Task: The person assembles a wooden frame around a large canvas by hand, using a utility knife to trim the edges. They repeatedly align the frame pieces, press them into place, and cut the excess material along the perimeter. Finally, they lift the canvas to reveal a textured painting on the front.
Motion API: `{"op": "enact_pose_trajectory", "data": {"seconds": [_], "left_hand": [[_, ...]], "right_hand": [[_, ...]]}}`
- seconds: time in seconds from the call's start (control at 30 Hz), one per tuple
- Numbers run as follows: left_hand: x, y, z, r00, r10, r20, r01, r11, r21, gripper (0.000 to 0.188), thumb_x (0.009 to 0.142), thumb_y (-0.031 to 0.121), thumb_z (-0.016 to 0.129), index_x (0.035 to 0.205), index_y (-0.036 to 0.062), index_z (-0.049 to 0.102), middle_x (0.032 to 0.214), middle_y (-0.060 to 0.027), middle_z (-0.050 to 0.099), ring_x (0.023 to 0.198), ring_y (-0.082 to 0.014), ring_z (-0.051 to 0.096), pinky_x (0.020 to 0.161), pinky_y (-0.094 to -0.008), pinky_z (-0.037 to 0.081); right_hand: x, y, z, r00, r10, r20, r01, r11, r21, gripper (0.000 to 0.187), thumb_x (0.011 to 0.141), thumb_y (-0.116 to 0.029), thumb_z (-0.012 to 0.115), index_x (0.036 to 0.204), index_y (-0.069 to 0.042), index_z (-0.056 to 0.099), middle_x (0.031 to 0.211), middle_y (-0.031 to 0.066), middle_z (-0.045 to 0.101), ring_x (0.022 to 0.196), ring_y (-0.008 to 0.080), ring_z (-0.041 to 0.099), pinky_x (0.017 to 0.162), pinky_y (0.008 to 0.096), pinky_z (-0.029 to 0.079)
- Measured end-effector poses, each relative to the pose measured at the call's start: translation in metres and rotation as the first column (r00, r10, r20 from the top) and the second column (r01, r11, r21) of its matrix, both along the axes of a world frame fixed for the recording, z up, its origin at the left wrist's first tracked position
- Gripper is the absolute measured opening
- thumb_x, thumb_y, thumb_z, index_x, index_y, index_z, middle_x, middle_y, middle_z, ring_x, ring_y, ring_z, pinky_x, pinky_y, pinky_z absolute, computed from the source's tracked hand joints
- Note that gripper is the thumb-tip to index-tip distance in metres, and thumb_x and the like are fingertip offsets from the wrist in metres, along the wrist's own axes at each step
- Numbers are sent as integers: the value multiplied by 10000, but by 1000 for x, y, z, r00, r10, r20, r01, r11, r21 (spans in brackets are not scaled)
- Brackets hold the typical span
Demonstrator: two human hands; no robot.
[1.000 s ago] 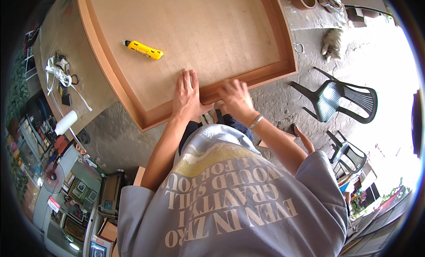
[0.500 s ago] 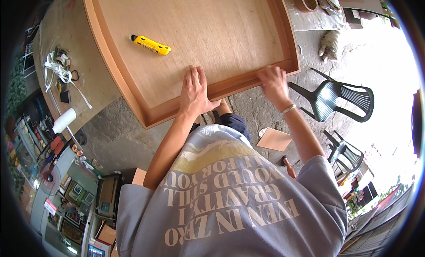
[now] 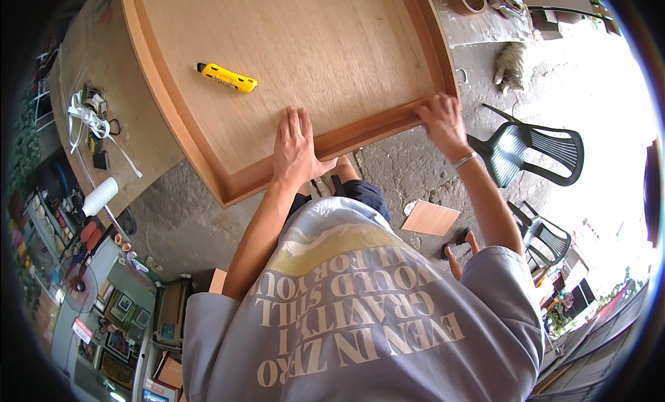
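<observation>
A large shallow wooden tray (image 3: 315,38) with a raised rim lies before me, its near edge toward my body. My left hand (image 3: 295,149) is open, its fingers flat on the panel just inside the near rim and its thumb spread toward the rim's edge. At the near right corner, my right hand (image 3: 445,125) is on the rim with bent fingers, slightly blurred; its fingertips are partly hidden. A yellow utility knife (image 3: 228,78) rests on the panel, left of and beyond my left hand.
The worktable (image 3: 114,42) at left carries white straps (image 3: 90,117) and a white bottle (image 3: 100,196). A tape roll (image 3: 467,0) sits at the far right. Dark green plastic chairs (image 3: 516,153), a cat (image 3: 511,66) and a wooden board (image 3: 431,218) are on the floor.
My right hand has moved right along the near rim to the corner. The tray and knife appear slightly further left in view. My left hand remains at the near rim.
</observation>
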State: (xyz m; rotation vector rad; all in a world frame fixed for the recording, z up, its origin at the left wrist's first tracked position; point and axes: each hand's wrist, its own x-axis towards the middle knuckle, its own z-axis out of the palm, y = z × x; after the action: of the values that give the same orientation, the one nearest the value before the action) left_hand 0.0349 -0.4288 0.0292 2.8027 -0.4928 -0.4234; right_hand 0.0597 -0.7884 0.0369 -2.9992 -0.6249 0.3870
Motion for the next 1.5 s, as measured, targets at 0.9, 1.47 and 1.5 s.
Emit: {"op": "enact_pose_trajectory", "data": {"seconds": [0.9,1.47,1.5], "left_hand": [[0,3,-4,993,-91,79,81,989,120,1201,648,653,796,1443,-153,395,1447,-353,441,1364,-461,432,1188,-509,313],[25,-17,32,915,-358,-185,403,810,426,1010,729,740,699,1263,-114,635,1346,-417,494,1247,-516,525,1096,-574,429],[26,-21,30,912,-359,-199,410,800,438,958,738,668,702,1304,-101,616,1358,-413,500,1266,-528,517,1081,-606,430]], "right_hand": [[-58,191,-9,998,41,-47,-33,986,164,333,840,-226,687,1145,-93,676,1672,114,246,1556,350,166,1264,521,153],[-144,255,8,976,-99,-192,143,963,230,221,862,-199,726,953,-20,635,825,162,689,651,318,698,558,401,560],[-141,259,-10,964,-138,-228,171,976,133,180,864,-192,713,894,-28,642,782,160,689,643,322,697,563,406,562]]}}
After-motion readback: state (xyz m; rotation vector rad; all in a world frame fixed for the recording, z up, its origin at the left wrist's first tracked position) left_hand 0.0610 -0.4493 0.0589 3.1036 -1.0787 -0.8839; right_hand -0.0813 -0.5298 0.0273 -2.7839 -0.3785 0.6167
